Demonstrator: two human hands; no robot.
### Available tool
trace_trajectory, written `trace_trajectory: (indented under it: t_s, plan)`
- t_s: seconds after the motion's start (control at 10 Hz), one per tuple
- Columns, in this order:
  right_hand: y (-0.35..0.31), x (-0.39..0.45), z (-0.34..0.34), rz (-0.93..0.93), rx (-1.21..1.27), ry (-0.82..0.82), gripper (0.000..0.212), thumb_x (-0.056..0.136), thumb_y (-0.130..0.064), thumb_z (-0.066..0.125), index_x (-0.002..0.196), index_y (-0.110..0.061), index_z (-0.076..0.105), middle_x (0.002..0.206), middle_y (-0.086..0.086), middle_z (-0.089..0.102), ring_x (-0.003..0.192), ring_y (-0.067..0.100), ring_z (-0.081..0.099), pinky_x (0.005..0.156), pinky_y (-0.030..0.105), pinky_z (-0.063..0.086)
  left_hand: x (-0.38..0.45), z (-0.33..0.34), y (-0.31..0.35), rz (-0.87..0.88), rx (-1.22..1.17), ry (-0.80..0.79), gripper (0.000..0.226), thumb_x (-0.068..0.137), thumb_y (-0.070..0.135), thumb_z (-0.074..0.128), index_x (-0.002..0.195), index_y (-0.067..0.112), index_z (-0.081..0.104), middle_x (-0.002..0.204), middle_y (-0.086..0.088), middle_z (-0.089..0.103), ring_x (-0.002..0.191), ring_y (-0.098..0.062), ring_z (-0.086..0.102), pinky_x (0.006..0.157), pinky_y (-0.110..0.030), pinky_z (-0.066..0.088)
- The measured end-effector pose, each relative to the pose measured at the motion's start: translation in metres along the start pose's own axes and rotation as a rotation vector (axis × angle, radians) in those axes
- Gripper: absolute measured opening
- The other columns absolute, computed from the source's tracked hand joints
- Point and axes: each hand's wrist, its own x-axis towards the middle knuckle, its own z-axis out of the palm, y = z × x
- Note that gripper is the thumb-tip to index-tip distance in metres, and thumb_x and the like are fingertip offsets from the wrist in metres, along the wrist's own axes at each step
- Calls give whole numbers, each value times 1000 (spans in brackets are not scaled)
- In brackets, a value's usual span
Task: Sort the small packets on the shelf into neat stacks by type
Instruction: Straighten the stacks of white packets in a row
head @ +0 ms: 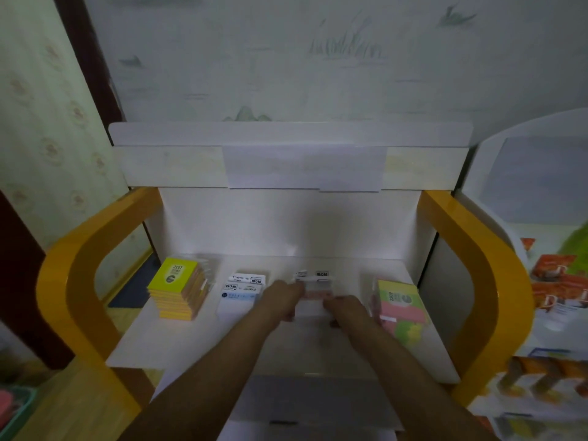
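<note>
On the white shelf [197,342] stand several piles of small packets. A yellow stack [177,289] is at the left. Beside it lies a pile of white-and-blue packets [241,292]. In the middle is a pink-and-white packet pile [315,296], blurred. My left hand [284,299] grips its left side with curled fingers. My right hand [345,310] grips its right side. A pink-and-green stack [401,308] stands at the right.
Orange curved side frames [73,281] [490,281] bound the shelf on both sides, and a white back panel [286,221] closes it behind. A printed display stand [547,281] is at the right. A teal basket [12,405] sits low at the left.
</note>
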Motion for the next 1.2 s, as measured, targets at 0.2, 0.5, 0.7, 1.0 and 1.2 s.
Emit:
trace_trajectory:
  t_s: [0.2, 0.5, 0.7, 1.0, 1.2]
  plan:
    - [-18, 11, 0, 131, -135, 9, 9, 87, -3, 52, 83, 2, 59, 65, 17, 53, 56, 27, 53, 57, 30, 42, 0, 0, 20, -165, -138, -115, 27, 84, 20, 57, 96, -3, 64, 82, -22, 64, 72, -34, 65, 71, -43, 60]
    - [-15, 9, 1, 114, -23, 0, 7, 93, -14, 51, 97, -9, 55, 78, 7, 54, 66, 20, 53, 69, 33, 51, 1, 5, 30, -193, -70, -99, 24, 90, 11, 58, 102, -10, 56, 91, -29, 61, 81, -43, 68, 73, -57, 58]
    - [-14, 5, -3, 119, -124, -6, 33, 96, -15, 46, 122, 3, 58, 93, 12, 54, 62, 16, 49, 61, 28, 45, -4, 8, 31, -190, -67, -155, 14, 92, -1, 51, 86, -14, 55, 95, -34, 58, 72, -41, 63, 81, -61, 55]
    - [-7, 7, 6, 102, -238, 40, 35, 101, -16, 41, 123, 7, 55, 90, 14, 55, 83, 28, 59, 68, 27, 41, -10, 8, 29, -191, -28, -151, 19, 90, -2, 59, 101, -18, 58, 101, -37, 64, 81, -45, 68, 71, -54, 59]
    - [-7, 12, 10, 86, -219, 75, 23, 99, -22, 44, 94, -4, 57, 92, 18, 54, 81, 29, 57, 69, 30, 42, -7, 4, 24, -94, -12, -81, 12, 94, 11, 52, 100, 3, 58, 105, -24, 67, 86, -36, 71, 64, -45, 62]
